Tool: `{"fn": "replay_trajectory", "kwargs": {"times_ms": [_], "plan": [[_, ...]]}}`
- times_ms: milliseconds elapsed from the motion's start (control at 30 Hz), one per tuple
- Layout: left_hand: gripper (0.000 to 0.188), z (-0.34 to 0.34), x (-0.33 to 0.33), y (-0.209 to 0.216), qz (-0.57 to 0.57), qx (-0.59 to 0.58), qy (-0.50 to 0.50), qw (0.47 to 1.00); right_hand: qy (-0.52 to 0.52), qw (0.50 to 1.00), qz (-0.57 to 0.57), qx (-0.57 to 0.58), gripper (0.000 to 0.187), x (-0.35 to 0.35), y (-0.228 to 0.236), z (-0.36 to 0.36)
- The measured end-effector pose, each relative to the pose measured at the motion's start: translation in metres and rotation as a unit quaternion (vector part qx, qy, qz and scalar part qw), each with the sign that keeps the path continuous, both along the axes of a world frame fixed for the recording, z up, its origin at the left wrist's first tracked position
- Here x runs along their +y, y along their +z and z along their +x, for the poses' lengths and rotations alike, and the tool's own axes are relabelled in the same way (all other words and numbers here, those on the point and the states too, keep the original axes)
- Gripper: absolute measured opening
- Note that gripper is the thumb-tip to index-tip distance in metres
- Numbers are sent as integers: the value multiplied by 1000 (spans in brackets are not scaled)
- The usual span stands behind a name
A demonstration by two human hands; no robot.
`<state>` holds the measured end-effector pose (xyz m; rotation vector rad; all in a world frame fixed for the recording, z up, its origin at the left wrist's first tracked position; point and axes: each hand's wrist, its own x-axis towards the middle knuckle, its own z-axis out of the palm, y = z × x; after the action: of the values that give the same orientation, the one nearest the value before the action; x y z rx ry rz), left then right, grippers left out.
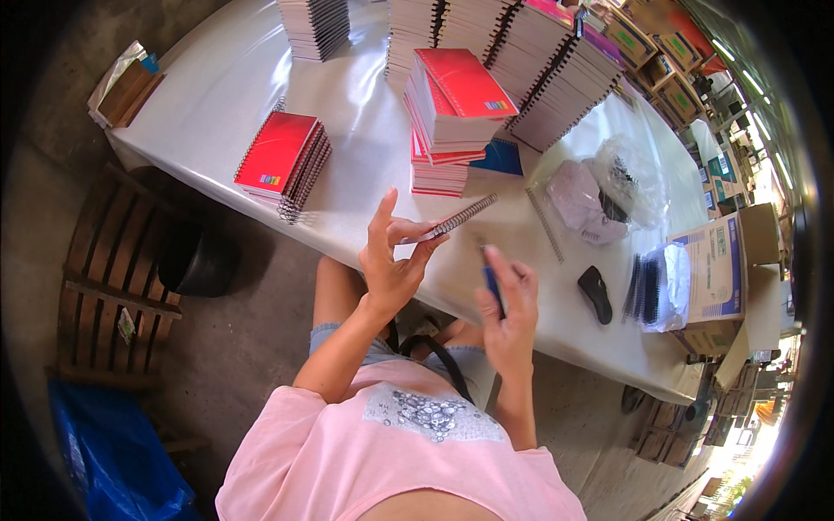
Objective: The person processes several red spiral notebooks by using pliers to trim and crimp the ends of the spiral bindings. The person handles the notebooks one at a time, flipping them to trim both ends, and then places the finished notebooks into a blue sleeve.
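Observation:
My left hand (389, 260) pinches a small spiral-bound notebook (460, 217) between thumb and fingers, its wire coil turned up and toward the right. The notebook is seen almost edge-on above the table's near edge. To its right, my right hand (512, 304) is closed around a slim tool with a dark blue handle (493, 285). The tool's tip is blurred, so its kind is unclear. Beyond the hands rises a stack of red-covered booklets (460, 87), with a dark blue cover (498, 158) beside it. Spiral-bound red notebooks (280, 154) are piled at the left.
Tall stacks of coil-bound books (556, 78) line the far side of the white table (347, 156). To the right lie a loose wire coil (545, 227), plastic bags (591, 200), a black object (596, 293) and a cardboard box (712, 269) with black coils before it. A wooden pallet (104, 286) stands left.

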<state>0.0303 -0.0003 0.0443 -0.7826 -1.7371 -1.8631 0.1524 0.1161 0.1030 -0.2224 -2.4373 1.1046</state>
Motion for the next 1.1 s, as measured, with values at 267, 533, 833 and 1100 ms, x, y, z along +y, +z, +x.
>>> {"fn": "replay_trajectory", "kwargs": {"times_ms": [267, 533, 833, 1100], "plan": [[78, 0, 2, 2, -4, 68, 45, 997, 3, 993, 122, 9, 36, -9, 11, -4], [71, 2, -1, -8, 2, 130, 48, 990, 110, 872, -453, -147, 39, -3, -5, 6], [53, -11, -32, 20, 220, -203, 24, 954, -148, 913, 240, -293, 42, 40, -53, 13], [33, -14, -76, 36, 414, -217, -24, 884, 110, 953, -281, 17, 50, -48, -27, -102]]}}
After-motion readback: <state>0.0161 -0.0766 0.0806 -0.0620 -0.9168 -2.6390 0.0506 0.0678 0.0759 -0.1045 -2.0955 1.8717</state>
